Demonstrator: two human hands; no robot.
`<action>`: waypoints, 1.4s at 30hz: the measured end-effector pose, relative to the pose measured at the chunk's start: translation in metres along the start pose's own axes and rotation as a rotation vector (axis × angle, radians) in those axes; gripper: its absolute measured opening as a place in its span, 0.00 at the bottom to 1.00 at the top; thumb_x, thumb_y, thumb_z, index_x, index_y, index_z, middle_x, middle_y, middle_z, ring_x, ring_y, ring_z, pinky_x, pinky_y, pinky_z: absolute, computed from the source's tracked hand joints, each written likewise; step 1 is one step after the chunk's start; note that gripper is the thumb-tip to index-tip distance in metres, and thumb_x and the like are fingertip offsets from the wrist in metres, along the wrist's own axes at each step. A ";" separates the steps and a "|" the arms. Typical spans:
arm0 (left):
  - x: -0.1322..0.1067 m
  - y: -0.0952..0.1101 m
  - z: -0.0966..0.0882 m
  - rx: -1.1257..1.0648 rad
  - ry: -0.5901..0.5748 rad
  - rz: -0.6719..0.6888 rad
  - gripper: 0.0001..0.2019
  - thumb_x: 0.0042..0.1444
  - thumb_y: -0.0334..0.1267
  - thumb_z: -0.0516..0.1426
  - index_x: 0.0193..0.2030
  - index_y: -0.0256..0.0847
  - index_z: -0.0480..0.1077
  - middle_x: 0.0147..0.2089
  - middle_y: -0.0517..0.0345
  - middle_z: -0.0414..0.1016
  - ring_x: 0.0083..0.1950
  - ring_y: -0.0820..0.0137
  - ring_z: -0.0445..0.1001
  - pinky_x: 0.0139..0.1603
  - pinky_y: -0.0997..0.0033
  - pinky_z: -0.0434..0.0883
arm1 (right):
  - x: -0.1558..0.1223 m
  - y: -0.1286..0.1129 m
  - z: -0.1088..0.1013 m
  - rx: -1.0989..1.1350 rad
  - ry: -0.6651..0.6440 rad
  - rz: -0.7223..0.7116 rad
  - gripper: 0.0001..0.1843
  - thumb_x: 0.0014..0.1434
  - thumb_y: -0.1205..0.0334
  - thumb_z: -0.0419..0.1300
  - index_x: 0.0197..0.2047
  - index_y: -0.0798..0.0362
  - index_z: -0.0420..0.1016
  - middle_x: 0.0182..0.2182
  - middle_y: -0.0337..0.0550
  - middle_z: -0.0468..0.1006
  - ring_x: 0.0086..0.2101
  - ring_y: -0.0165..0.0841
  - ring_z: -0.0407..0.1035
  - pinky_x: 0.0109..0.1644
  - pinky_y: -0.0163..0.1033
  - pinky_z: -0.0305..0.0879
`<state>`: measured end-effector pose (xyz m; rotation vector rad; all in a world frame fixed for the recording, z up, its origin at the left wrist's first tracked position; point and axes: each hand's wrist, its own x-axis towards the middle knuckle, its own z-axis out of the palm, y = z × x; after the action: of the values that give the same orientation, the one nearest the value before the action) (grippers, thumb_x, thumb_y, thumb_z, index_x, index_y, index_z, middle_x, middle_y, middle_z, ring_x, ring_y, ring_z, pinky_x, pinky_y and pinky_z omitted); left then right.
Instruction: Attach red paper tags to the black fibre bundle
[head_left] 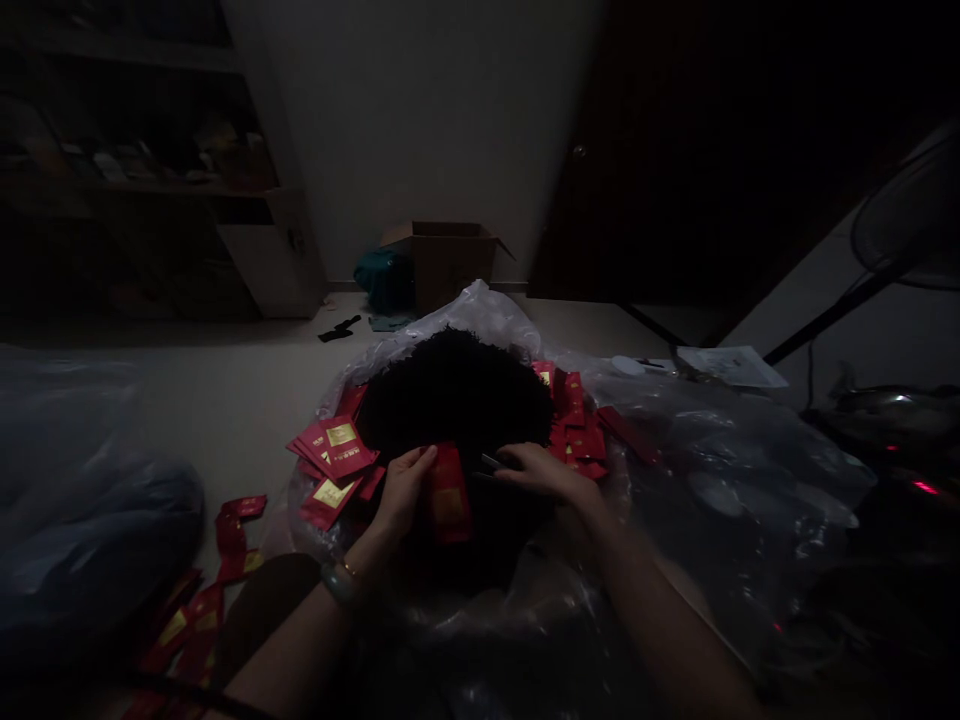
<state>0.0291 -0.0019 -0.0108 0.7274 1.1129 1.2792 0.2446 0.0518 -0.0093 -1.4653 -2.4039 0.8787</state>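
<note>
My left hand [405, 485] pinches a red packet [448, 500] with a gold patch by its upper left edge. Closed around a slim two-pronged metal tool that looks like tongs [491, 463], my right hand [532, 468] is just right of the packet, its prongs pointing left. Both hands are over a heap of black, stringy loose material [457, 390], perhaps tea leaves, in a large clear plastic bag [480, 305]. Red packets with gold labels [341, 445] lie piled at the heap's left, and more red packets [581, 435] lie on its right. Dim light hides whether the held packet contains anything.
More red packets [232, 535] lie on the floor at left, beside a bluish plastic-wrapped bundle [97, 560]. Clear plastic [735, 470] spreads at right near a shiny dark object with red lights [896, 400]. An open cardboard box [454, 265] stands by the wall; a fan [911, 220] is at right.
</note>
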 end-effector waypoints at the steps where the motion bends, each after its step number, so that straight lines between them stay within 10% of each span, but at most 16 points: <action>1: -0.001 -0.002 0.001 0.014 -0.017 -0.007 0.22 0.36 0.52 0.66 0.30 0.34 0.74 0.25 0.59 0.75 0.24 0.73 0.70 0.26 0.75 0.66 | 0.001 -0.007 0.004 0.101 0.078 -0.046 0.18 0.56 0.56 0.58 0.48 0.53 0.74 0.46 0.49 0.77 0.44 0.39 0.71 0.47 0.41 0.65; 11: -0.003 -0.007 0.002 0.322 -0.073 0.119 0.12 0.40 0.44 0.64 0.29 0.36 0.77 0.28 0.57 0.78 0.31 0.68 0.74 0.33 0.73 0.68 | 0.004 -0.043 0.029 0.486 0.305 -0.078 0.07 0.50 0.61 0.61 0.28 0.55 0.78 0.28 0.43 0.80 0.32 0.35 0.73 0.39 0.38 0.66; 23: -0.003 0.004 -0.003 0.387 -0.068 0.260 0.11 0.47 0.43 0.60 0.35 0.39 0.77 0.36 0.54 0.79 0.38 0.66 0.75 0.40 0.70 0.70 | -0.003 -0.037 0.013 0.626 0.233 -0.073 0.12 0.51 0.58 0.60 0.36 0.54 0.80 0.28 0.42 0.81 0.25 0.31 0.71 0.29 0.35 0.66; 29: -0.004 -0.008 -0.001 0.396 0.103 0.401 0.19 0.43 0.40 0.64 0.45 0.41 0.73 0.32 0.60 0.74 0.33 0.71 0.72 0.36 0.72 0.70 | -0.004 -0.044 0.025 0.606 0.385 -0.140 0.10 0.48 0.60 0.62 0.35 0.53 0.79 0.33 0.43 0.81 0.34 0.35 0.74 0.39 0.39 0.70; 42: -0.007 -0.014 -0.005 0.391 0.082 0.692 0.13 0.50 0.32 0.59 0.44 0.42 0.73 0.30 0.62 0.75 0.32 0.74 0.73 0.38 0.74 0.71 | -0.007 -0.048 0.032 0.602 0.499 -0.238 0.15 0.50 0.65 0.61 0.44 0.51 0.75 0.31 0.40 0.79 0.32 0.32 0.74 0.39 0.37 0.71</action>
<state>0.0299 -0.0121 -0.0235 1.4522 1.2430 1.6893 0.1980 0.0177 -0.0067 -0.9917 -1.6997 0.9303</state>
